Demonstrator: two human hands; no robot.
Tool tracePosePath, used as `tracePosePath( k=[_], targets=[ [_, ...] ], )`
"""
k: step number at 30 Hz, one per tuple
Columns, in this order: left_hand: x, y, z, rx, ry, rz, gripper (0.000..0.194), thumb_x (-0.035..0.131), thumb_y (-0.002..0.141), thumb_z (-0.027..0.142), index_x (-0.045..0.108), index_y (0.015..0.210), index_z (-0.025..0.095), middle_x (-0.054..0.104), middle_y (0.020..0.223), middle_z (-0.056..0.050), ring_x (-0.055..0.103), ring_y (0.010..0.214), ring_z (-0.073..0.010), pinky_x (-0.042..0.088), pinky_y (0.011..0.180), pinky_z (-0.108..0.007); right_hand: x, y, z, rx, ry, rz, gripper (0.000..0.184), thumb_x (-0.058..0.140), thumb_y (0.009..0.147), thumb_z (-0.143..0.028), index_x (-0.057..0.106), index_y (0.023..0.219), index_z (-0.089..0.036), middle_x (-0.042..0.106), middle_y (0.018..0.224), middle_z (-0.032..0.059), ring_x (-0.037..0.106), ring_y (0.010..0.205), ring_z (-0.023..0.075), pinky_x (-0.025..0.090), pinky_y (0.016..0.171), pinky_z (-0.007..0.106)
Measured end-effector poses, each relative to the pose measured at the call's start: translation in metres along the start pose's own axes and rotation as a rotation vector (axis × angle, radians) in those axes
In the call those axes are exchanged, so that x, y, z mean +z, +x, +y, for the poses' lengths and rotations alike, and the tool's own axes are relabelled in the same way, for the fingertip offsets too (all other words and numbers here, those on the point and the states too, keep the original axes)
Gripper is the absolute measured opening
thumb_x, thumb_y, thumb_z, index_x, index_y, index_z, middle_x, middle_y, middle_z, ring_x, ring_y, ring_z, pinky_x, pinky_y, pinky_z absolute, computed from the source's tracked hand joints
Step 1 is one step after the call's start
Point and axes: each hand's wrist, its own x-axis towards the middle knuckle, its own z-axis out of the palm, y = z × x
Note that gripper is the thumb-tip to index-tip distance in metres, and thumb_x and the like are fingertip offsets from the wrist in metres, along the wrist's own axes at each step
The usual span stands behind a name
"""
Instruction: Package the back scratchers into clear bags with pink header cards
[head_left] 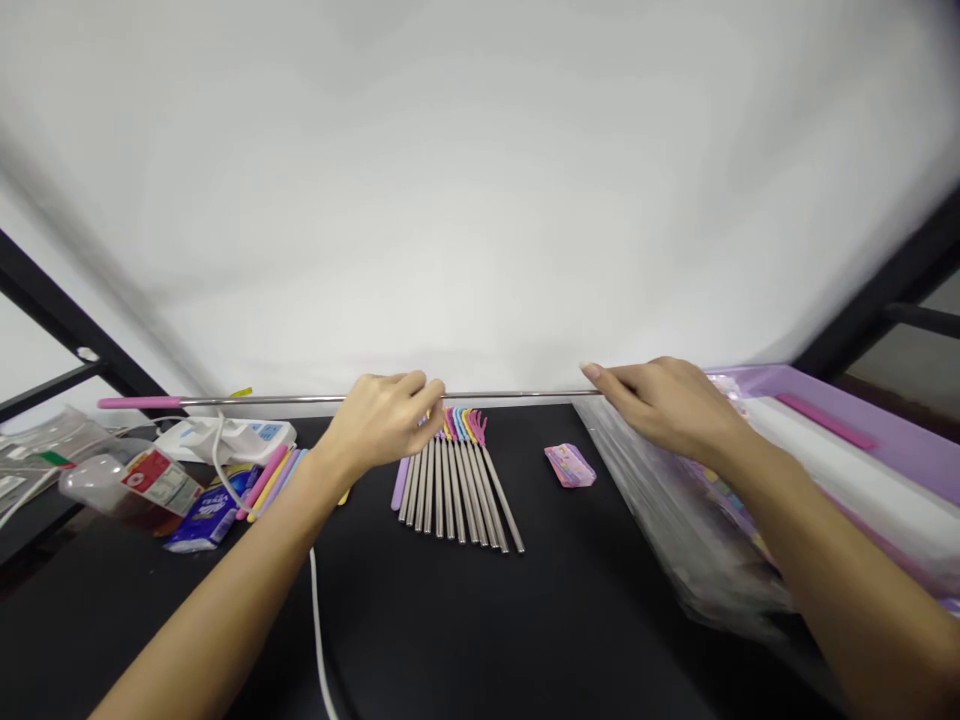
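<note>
A telescopic back scratcher, drawn out long, lies level across my view, its pink grip pointing left. My left hand is closed around the metal rod near its middle. At the rod's right end my right hand is closed, with the thumb along the rod; that end is hidden in the fingers. Below and between the hands, several collapsed back scratchers with metal shafts and coloured claw heads lie side by side on the black table. A small pink-purple card lies to their right.
At left are a power strip with white cables, a bottle, a blue packet and several coloured handles. Clear plastic bags and a purple box occupy the right. A white wall rises behind.
</note>
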Motion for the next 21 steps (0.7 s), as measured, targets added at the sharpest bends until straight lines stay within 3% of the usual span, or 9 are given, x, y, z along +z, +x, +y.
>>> tracePosePath(
  k=[4,9,21],
  targets=[
    [0.000,-0.003,-0.014,-0.191,0.032,0.008,0.020,0.050,0.086,0.023,0.063,0.074,0.017,0.061,0.061,0.000,0.055,0.051,-0.0141,0.026,0.047,-0.028,-0.009,0.006,0.011,0.028,0.036,0.036,0.058,0.028,0.094,-0.061,0.033,0.052,-0.022,0.038,0.044,-0.0008,0.036,0.047,0.0153,0.021,0.056,0.030],
    [-0.001,0.003,-0.006,-0.287,-0.020,0.025,0.017,0.051,0.084,0.025,0.065,0.076,0.018,0.064,0.063,0.000,0.059,0.054,-0.0145,0.027,0.049,-0.028,-0.011,0.011,0.018,0.018,0.089,0.052,0.054,0.032,0.094,-0.058,0.038,0.054,-0.022,0.042,0.048,-0.0010,0.041,0.049,0.0154,0.023,0.057,0.030],
    [-0.001,0.005,0.008,-0.290,-0.099,-0.027,0.018,0.050,0.084,0.024,0.065,0.076,0.019,0.065,0.065,0.001,0.060,0.057,-0.0144,0.030,0.051,-0.029,-0.009,0.008,0.028,0.010,0.152,0.040,0.051,0.036,0.092,-0.058,0.031,0.057,-0.021,0.035,0.050,-0.0025,0.034,0.050,0.0142,0.023,0.055,0.029]
  ],
)
